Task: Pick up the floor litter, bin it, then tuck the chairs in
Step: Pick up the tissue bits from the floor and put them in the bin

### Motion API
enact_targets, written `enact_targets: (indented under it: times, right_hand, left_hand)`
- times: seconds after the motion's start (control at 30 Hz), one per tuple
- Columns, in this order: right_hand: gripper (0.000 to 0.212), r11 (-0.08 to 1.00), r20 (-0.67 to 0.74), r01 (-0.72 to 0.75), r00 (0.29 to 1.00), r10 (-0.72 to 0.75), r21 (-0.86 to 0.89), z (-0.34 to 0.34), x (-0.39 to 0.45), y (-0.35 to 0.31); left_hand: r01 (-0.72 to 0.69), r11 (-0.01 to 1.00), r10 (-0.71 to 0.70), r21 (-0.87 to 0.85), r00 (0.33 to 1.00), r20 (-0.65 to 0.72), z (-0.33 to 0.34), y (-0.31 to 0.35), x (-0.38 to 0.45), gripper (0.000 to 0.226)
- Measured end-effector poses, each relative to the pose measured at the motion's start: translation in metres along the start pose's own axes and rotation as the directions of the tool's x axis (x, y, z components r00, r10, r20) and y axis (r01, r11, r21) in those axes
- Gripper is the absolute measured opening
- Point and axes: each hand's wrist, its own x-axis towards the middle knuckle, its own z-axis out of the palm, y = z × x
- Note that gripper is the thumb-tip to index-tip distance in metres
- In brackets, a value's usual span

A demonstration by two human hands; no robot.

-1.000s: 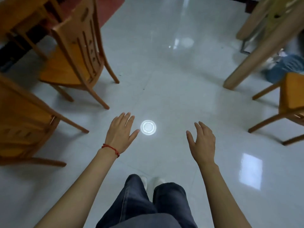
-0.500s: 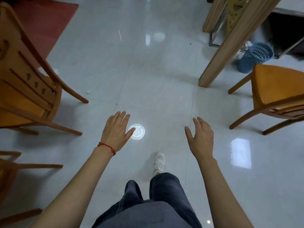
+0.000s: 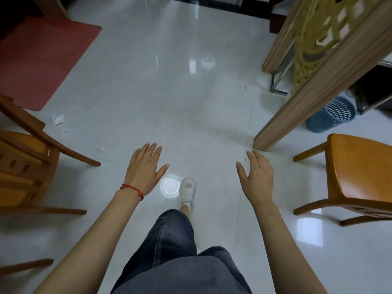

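Note:
White scraps of paper litter lie on the shiny tiled floor at the left: a crumpled piece [image 3: 57, 119], a smaller one [image 3: 65, 132] and a tiny bit [image 3: 102, 149] near a chair leg. My left hand [image 3: 144, 168], with a red string at the wrist, hangs over the floor with fingers spread and holds nothing. My right hand [image 3: 257, 177] is also held out, fingers relaxed and empty. A blue mesh bin [image 3: 331, 117] stands at the right behind a table leg. One wooden chair [image 3: 27, 166] is at the left, another [image 3: 360, 172] at the right.
A light wooden table leg [image 3: 297, 102] slants down at the right. A red mat [image 3: 40, 60] covers the far left floor. My white shoe [image 3: 187, 190] steps forward beside a round light reflection [image 3: 169, 186]. Open tiled floor stretches ahead.
I have walked forward: the chairs slid back and outward, the paper scraps and red mat came into view at the left, and the blue bin drew nearer. Both hands stay held out and empty.

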Motion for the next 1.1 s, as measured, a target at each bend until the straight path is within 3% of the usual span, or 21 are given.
enact_targets:
  times: [0.47,0.73,0.9,1.1]
  right_hand:
    - [0.046,0.997,0.026,0.080,0.996,-0.080,0.003,0.012,0.264,-0.055]
    - [0.046,0.957,0.118,0.290,0.950,-0.290,0.016,0.037,0.412,-0.102]
    - [0.046,0.849,0.229,0.526,0.820,-0.524,0.056,0.059,0.498,-0.154]
    - [0.046,0.636,0.356,0.755,0.558,-0.750,0.157,0.096,0.551,-0.229]
  left_hand:
    - [0.094,0.995,-0.094,-0.044,0.996,0.004,-0.031,-0.048,0.242,0.052]
    - [0.291,0.954,-0.295,-0.073,0.953,-0.064,-0.035,-0.076,0.329,0.053]
    - [0.518,0.846,-0.531,-0.125,0.837,-0.129,-0.045,-0.097,0.358,0.052]
    - [0.738,0.646,-0.763,-0.194,0.630,-0.144,-0.049,-0.112,0.348,0.051]
